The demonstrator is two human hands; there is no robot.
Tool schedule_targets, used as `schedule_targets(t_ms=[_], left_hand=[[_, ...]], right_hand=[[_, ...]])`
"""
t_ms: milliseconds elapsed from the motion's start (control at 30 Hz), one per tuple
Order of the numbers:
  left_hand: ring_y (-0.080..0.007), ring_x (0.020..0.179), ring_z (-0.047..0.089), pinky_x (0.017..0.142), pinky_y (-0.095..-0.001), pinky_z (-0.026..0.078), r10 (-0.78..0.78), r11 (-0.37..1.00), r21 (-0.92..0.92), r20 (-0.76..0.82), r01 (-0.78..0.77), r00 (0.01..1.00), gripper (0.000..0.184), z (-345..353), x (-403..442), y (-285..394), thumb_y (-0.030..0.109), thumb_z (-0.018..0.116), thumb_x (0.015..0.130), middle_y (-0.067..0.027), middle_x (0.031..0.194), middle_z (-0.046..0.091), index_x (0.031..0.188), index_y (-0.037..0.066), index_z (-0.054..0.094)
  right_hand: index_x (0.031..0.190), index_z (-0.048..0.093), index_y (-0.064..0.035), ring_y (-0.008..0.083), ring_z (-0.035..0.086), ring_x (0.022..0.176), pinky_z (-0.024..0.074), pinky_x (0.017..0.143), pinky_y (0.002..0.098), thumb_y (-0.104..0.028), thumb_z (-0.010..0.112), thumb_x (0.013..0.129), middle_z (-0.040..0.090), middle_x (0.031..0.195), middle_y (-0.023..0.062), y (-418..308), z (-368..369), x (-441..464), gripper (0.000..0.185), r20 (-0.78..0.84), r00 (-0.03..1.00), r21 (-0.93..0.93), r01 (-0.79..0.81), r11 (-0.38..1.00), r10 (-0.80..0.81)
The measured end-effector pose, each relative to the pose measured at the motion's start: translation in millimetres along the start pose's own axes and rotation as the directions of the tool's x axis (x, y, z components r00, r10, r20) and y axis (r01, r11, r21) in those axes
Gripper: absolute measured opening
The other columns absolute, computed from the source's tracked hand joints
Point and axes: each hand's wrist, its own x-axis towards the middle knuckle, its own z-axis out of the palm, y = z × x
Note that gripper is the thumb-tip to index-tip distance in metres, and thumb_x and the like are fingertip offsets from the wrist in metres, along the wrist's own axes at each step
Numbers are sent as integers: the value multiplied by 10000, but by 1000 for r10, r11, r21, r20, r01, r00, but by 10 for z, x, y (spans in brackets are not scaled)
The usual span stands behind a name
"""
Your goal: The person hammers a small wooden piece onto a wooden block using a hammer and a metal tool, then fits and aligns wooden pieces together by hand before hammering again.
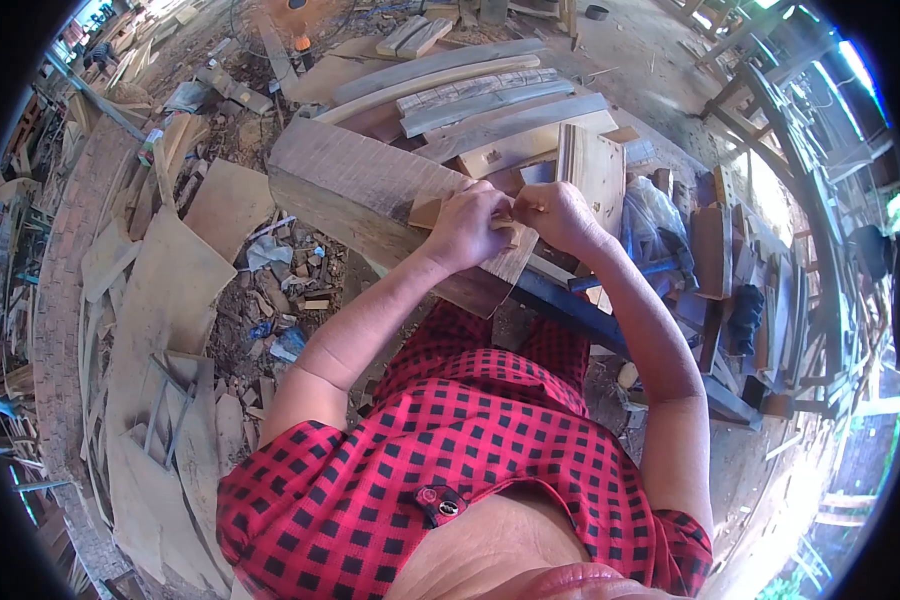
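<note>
My left hand (470,228) and my right hand (562,217) meet over the near end of a thick wooden beam (370,165). The fingers of both are bent in a pinch, almost touching one another. Whatever lies between the fingertips is too small or hidden to make out. Under my left hand a small light-brown piece of wood (425,212) shows on top of the beam. Just beyond my right hand rests a pale grooved wooden board (592,165). A hammer with a blue handle (625,274) lies right of my right wrist, partly behind the forearm.
Several planks (490,95) lie side by side beyond the beam. A clear plastic bag (652,215) sits among wood pieces on the right. Plywood sheets (160,310) and scraps cover the ground at left. A wooden frame (800,170) stands at far right.
</note>
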Motion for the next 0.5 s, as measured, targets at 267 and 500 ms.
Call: schedule_targets(t_ms=[267,500], left_hand=[[-246,908,586,831,-392,426,-82,993,64,-171,94,982,149,126,32,51,173,724,663,-37,824,630,780,105,663],[-252,858,600,767,-385,475,60,994,106,-241,-35,969,151,192,48,11,111,721,640,-35,813,634,782,115,669]], right_hand=[[837,688,-35,351,647,762,497,683,416,-212,703,761,657,765,180,-46,-39,12,193,17,999,10,-38,999,38],[886,704,-66,347,646,722,506,665,409,-252,700,759,661,772,175,35,-5,26,226,-6,998,-99,-56,993,56]])
